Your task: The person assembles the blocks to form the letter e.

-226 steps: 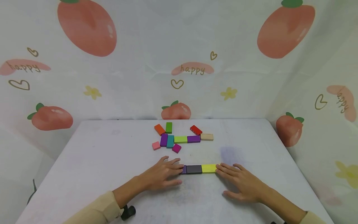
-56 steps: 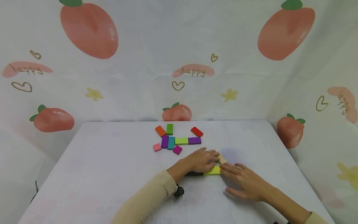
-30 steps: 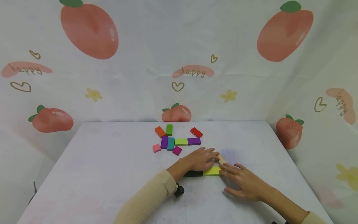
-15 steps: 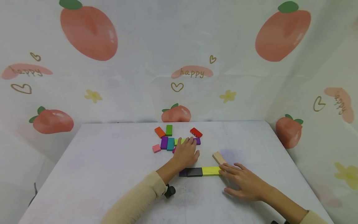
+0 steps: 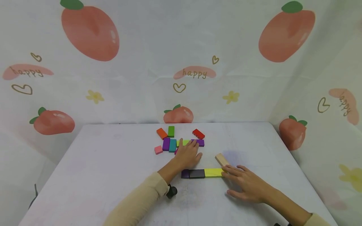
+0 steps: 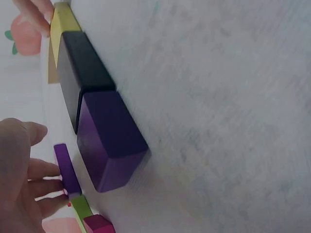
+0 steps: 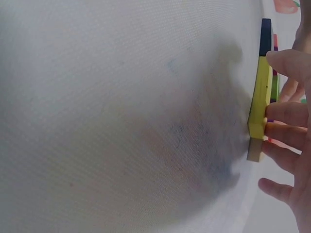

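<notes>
In the head view my left hand (image 5: 186,156) reaches over the back row of blocks, its fingertips touching the purple block (image 5: 200,142) beside the lime green block (image 5: 183,142). Its fingers look extended, not wrapped around anything. My right hand (image 5: 246,185) lies with spread fingers at the right end of the front row, touching the yellow block (image 5: 213,172). That row also has a black block (image 5: 196,174) and a dark purple block (image 5: 185,174). A plain wooden block (image 5: 222,159) slants back from the row's right end, near the right fingertips.
Around the back row lie an orange block (image 5: 162,133), a green block (image 5: 171,131), a red block (image 5: 199,134), a pink block (image 5: 158,150), a teal block (image 5: 172,145) and an upright-set purple block (image 5: 166,144). A magenta block (image 6: 99,224) is partly hidden by my left hand.
The wooden block has gone from the back row to the yellow block's right end. My left hand has left it for the back row, where the purple block has shifted slightly right. My right hand stays.
</notes>
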Tool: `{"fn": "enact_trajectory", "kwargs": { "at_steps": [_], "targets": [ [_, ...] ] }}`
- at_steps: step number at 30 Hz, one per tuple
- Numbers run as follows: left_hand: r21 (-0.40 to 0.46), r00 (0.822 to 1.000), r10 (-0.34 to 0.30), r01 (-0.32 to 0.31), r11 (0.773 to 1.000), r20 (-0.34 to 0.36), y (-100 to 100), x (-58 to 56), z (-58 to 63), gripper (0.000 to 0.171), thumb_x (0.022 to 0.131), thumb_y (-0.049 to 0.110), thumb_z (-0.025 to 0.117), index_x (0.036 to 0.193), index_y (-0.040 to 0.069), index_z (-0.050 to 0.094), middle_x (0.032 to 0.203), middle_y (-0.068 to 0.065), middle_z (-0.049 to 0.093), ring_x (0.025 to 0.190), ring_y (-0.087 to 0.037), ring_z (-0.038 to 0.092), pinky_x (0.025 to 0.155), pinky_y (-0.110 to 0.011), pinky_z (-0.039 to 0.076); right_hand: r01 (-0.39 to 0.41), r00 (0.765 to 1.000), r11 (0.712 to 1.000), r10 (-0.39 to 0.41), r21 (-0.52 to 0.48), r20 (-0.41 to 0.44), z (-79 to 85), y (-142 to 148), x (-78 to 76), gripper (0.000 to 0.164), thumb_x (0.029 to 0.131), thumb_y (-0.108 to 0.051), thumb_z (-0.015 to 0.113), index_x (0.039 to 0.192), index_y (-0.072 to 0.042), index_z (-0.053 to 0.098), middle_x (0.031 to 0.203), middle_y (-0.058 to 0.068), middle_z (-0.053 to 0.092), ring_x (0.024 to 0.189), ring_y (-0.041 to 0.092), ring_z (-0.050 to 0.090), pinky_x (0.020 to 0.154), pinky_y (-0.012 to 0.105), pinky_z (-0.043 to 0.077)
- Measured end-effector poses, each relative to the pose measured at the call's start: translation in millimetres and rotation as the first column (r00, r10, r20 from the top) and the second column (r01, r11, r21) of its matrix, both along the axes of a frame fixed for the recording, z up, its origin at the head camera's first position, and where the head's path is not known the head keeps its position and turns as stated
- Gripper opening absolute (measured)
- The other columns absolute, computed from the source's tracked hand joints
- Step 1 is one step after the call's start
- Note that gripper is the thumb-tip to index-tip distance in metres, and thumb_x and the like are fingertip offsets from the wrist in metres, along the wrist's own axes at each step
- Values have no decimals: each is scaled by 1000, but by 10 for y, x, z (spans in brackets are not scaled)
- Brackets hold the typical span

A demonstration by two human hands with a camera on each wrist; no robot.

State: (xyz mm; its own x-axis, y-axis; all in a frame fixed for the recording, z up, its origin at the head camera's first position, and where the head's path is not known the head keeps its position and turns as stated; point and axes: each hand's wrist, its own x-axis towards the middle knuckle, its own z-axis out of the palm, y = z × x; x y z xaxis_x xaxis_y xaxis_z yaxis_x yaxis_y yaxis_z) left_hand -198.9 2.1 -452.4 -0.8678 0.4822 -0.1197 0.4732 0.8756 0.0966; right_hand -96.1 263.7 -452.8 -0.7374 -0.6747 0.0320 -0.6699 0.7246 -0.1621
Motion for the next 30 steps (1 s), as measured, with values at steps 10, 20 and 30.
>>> {"fn": "enact_trajectory", "kwargs": {
  "at_steps": [10, 20, 30],
  "targets": [
    [100, 994, -99, 94, 991, 44, -65, -75, -8, 50, 105, 38, 43, 149, 14, 47, 156, -3, 41, 146, -21, 34, 117, -63, 13, -15, 1000, 1000, 15, -1, -14, 1, -1, -7, 62, 92, -54, 63, 137, -12, 62, 145, 8, 54, 130, 27, 55, 101, 58, 45],
    [198, 977, -173, 146, 969, 125, -7, -138, -1, 46, 105, 35, 44, 145, 14, 52, 154, -1, 44, 145, -16, 35, 119, -58, 14, -14, 999, 1000, 14, -4, -34, 8, 2, -3, 61, 90, -54, 65, 134, -12, 64, 143, 9, 56, 128, 27, 56, 98, 57, 47],
    [183, 971, -213, 192, 964, 104, 89, -153, -40, 45, 103, 35, 48, 143, 15, 55, 153, 1, 46, 143, -15, 39, 118, -59, 14, 1, 1000, 1000, -1, 11, -10, 7, 2, -2, 61, 89, -52, 68, 135, -13, 63, 146, 7, 53, 132, 26, 52, 102, 55, 45]
  ]
}}
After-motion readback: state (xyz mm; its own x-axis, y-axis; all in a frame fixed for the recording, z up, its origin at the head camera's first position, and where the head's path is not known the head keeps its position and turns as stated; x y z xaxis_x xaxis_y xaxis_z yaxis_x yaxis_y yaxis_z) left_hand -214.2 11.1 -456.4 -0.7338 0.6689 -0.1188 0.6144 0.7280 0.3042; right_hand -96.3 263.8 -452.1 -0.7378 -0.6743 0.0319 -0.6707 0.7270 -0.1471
